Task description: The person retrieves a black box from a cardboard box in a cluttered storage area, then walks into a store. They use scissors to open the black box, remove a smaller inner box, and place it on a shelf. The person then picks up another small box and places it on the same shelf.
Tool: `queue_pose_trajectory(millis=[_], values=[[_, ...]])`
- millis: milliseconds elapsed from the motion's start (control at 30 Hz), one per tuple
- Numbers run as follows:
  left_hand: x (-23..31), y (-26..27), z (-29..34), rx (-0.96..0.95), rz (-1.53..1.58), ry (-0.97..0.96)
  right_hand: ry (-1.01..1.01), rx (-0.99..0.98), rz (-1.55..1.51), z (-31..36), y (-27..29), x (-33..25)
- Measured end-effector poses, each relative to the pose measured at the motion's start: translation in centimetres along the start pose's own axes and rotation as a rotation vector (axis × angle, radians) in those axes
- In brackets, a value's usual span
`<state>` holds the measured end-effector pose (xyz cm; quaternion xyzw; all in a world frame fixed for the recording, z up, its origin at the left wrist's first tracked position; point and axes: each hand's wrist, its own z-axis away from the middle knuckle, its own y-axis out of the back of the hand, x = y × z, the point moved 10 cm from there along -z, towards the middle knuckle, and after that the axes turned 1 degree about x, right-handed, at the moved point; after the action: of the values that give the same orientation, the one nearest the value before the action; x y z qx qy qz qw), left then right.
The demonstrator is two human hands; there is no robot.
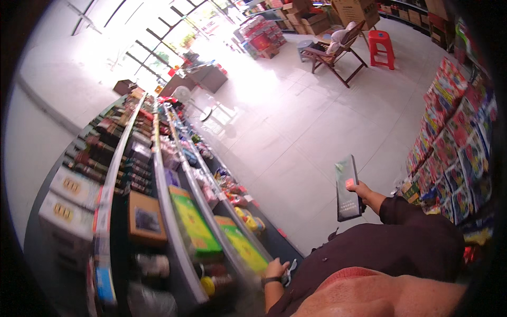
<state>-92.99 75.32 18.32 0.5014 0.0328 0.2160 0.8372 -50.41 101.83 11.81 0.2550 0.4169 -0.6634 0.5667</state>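
We list, from the left: shelves (pixel 184 253) carrying white boxes (pixel 66 208), a brown box (pixel 145 215) and green-and-yellow cartons (pixel 194 222); beside the cartons, our left hand (pixel 274 268), fingers partly curled, its hold on the small pale item (pixel 290 270) we cannot tell; a wooden chair (pixel 338 53), farther off; a flat device (pixel 347 199), its right edge in our right hand (pixel 362 193), fingers closed; a red stool (pixel 381 47), beyond; bagged goods (pixel 454 153), far right.

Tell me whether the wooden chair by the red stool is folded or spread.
Spread: the wooden chair stands on the floor, legs splayed and backrest raised.
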Motion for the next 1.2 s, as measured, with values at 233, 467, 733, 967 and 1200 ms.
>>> queue_pose_trajectory(millis=[233, 467, 733, 967, 1200], values=[[-8.7, -3.1, -14.1, -0.077, 0.070, 0.205, 0.157, -0.066, 0.072, -17.8, -7.5, -12.2], [-6.0, 10.4, -36.8, -0.059, -0.010, 0.095, 0.162, 0.116, 1.196, -30.9, -4.2, -18.5], [7.8, 35.2, -64.2, 0.141, -0.108, -0.237, -0.577, -0.012, 1.608, -31.1, 5.6, -13.6], [3.6, 39.9, -83.5, 0.238, -0.001, -0.091, -0.743, -0.063, 1.401, -45.7, 2.2, -14.2], [1.5, 39.0, -94.1, -0.120, 0.148, 0.148, -0.351, -0.091, 1.424, -80.7, -12.9, -36.5]])
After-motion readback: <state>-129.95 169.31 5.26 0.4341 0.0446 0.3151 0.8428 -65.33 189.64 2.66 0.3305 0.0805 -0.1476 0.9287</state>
